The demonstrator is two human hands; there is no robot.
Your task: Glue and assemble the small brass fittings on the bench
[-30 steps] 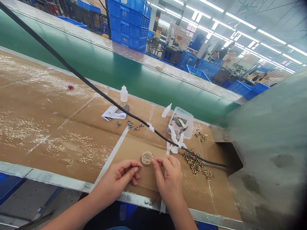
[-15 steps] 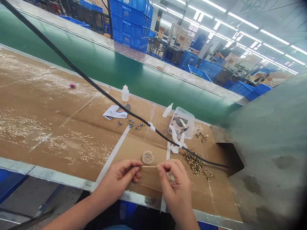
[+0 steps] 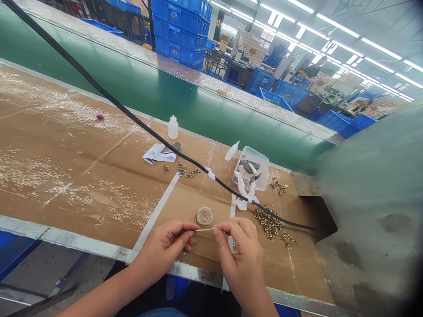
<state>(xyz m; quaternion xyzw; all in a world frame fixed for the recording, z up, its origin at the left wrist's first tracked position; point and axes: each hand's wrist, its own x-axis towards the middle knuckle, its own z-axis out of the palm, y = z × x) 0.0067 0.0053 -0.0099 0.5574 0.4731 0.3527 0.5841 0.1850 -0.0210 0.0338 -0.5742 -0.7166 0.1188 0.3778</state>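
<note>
A thin pale stick [image 3: 204, 230], like a toothpick, spans the gap between my hands. My right hand [image 3: 240, 248] pinches its right end between thumb and forefinger. At the stick's left end, my left hand [image 3: 167, 244] is closed in a pinch; a tiny dark bit shows at its fingertips, too small to name. Just beyond the stick stands a small clear round cup [image 3: 205, 215]. To the right of my right hand lies a pile of small brass-coloured parts [image 3: 268, 222]. Several similar parts with blue on them [image 3: 181, 169] lie farther back on the cardboard.
A black cable [image 3: 132, 115] hangs diagonally across the view, above the cardboard-covered bench [image 3: 109, 189]. Farther back are a white squeeze bottle [image 3: 172, 127], another small bottle [image 3: 231, 151], a folded striped ribbon [image 3: 158, 153] and a clear plastic box [image 3: 261, 176]. A metal panel [image 3: 370, 211] rises at right.
My right hand has shifted slightly left, and less of the stick shows between the hands. My left hand stays nearly in place.
</note>
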